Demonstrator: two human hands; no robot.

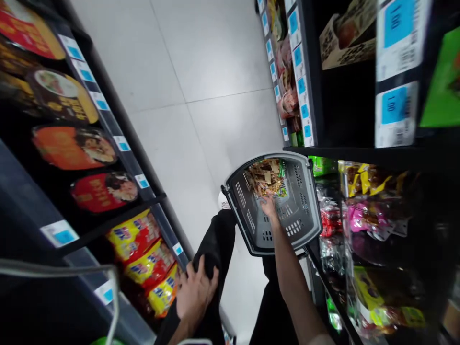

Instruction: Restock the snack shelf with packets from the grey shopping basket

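My right hand (267,204) reaches down into a grey plastic shopping basket (247,250) with perforated walls. Its fingers look stretched out and apart against several snack packets (266,175) in brown and green wrapping, heaped at one end of the basket. Whether any packet is pinched there is too small to see clearly. My left hand (196,290) lies spread over my bent knee in black trousers (223,242), holding nothing. Close to it, red and yellow packets (156,280) stand on the lower left shelf.
Shelving with sealed food tubs (104,192) and price labels (59,233) runs along the left. On the right, a dark rack holds hanging snack bags (366,215) close to the basket. Pale floor tiles (215,62) stretch between the shelves. A grey cable (53,269) crosses the lower left.
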